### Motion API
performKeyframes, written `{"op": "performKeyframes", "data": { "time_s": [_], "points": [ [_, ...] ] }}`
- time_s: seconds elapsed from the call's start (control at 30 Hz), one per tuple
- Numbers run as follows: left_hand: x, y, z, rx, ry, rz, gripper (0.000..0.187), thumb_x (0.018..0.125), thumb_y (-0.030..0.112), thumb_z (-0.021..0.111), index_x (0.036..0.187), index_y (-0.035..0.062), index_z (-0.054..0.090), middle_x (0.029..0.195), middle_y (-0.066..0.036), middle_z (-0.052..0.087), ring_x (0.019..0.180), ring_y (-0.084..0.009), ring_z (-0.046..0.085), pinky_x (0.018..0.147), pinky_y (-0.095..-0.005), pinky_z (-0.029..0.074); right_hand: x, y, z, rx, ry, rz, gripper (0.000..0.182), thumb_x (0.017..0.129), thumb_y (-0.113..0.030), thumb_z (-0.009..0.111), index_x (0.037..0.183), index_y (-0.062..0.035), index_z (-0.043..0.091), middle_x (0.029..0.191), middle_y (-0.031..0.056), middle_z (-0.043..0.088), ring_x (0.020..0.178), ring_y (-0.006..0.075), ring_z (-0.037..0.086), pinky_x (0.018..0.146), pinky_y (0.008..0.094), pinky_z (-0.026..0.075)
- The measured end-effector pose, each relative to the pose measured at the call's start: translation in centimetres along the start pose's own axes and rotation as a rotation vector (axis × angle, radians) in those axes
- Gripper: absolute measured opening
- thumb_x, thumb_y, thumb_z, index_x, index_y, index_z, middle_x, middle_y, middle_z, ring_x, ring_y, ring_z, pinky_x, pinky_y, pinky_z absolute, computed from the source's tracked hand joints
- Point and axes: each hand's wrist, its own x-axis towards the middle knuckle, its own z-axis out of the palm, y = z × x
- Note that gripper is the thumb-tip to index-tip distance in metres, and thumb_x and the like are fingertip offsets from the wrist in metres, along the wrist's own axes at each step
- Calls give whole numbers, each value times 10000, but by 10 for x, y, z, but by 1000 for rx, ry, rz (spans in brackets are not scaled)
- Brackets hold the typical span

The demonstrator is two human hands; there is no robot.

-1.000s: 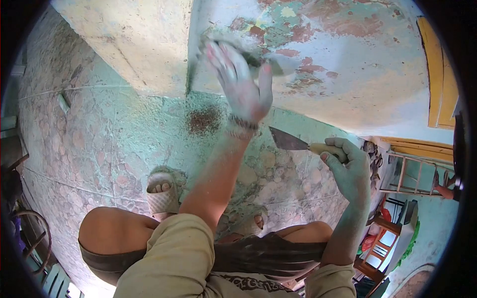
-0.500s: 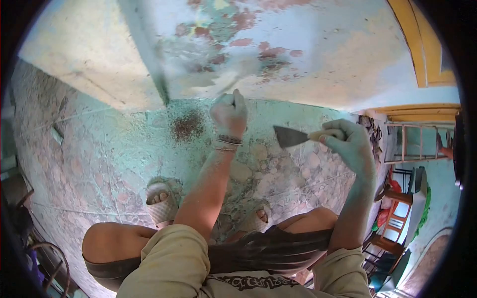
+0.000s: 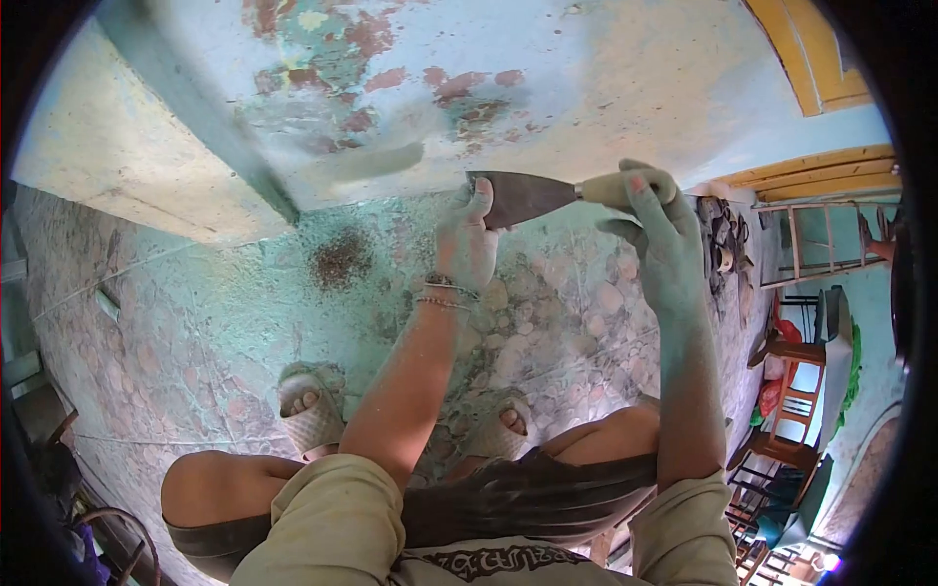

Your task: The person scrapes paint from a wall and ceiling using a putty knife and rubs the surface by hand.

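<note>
My right hand grips the pale handle of a putty knife, its dark triangular blade pointing left. At the blade's wide end, my left hand is closed, with the thumb against the blade corner; its other fingers are mostly hidden. Both hands are coated in pale dust. Beyond them, the pale blue and cream wall has peeling patches of red and green, and a greyish smear low down.
Dark crumbs lie on the dusty stone-patterned floor near the wall's foot. A pillar juts out at left. Footwear, a ladder and a wooden chair are at right. My sandalled feet are below my arms.
My left hand has come away from the wall to the putty knife's blade. My right hand has raised the knife and brought it left. The view has shifted somewhat.
</note>
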Motion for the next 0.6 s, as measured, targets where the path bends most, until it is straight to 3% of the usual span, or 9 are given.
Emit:
{"op": "performKeyframes", "data": {
  "time_s": [0.03, 0.17, 0.27, 0.33, 0.43, 0.5, 0.6],
  "points": [
    [0, 2, 2, -5, -22, 20, 358, 951, 323, 534, 1147, 24, 527, 1061, -66, 589, 930, -182, 571, 832, -393, 461, 4, 0, 4, 95, 40, -7, 389, 909, -203, 612, 1174, 59, 499, 1020, 135, 616, 857, 173, 634, 764, 289, 552],
    [12, 4, -32, 53, -88, 88, 267, 922, 297, 593, 1006, 45, 570, 887, -45, 609, 818, -165, 582, 773, -373, 481, 25, -17, 5, 16, -138, -133, 406, 964, -245, 498, 1241, 44, 430, 1133, 201, 582, 1018, 282, 622, 889, 377, 528],
    [4, 18, -41, 287, 183, 124, 262, 888, 305, 641, 920, 53, 577, 777, -36, 594, 713, -171, 585, 699, -362, 490, 38, -58, -4, -94, -131, -409, 385, 973, -251, 471, 1228, 37, 446, 1146, 205, 587, 1079, 289, 597, 926, 412, 508],
    [5, 26, -56, 224, 239, 55, 282, 873, 318, 658, 916, 52, 577, 755, -42, 592, 669, -189, 588, 659, -356, 489, 47, -91, -21, -224, -47, -598, 368, 983, -250, 449, 1212, 38, 463, 1138, 194, 597, 1071, 289, 602, 942, 408, 500],
    [5, 20, -59, 183, 313, -15, 304, 852, 334, 680, 915, 55, 576, 736, -49, 592, 638, -209, 596, 634, -349, 485, 68, -128, -35, -251, -363, -779, 247, 955, -167, 505, 1137, 0, 513, 1088, 164, 620, 1017, 241, 629, 856, 360, 523],
    [5, 15, -58, 183, 367, -38, 319, 834, 344, 698, 889, 55, 574, 713, -55, 593, 618, -207, 598, 603, -335, 479, 48, -117, 27, -321, -41, -935, 325, 957, -284, 502, 1067, 22, 511, 1002, 176, 626, 893, 243, 649, 764, 352, 557],
    [5, 4, -61, 194, 442, -75, 339, 811, 352, 722, 842, 51, 568, 681, -66, 596, 592, -195, 600, 550, -315, 472, 52, -117, 32, -298, -183, -969, 381, 912, -309, 596, 1063, 30, 509, 962, 169, 631, 917, 259, 655, 794, 383, 556]
  ]
}}
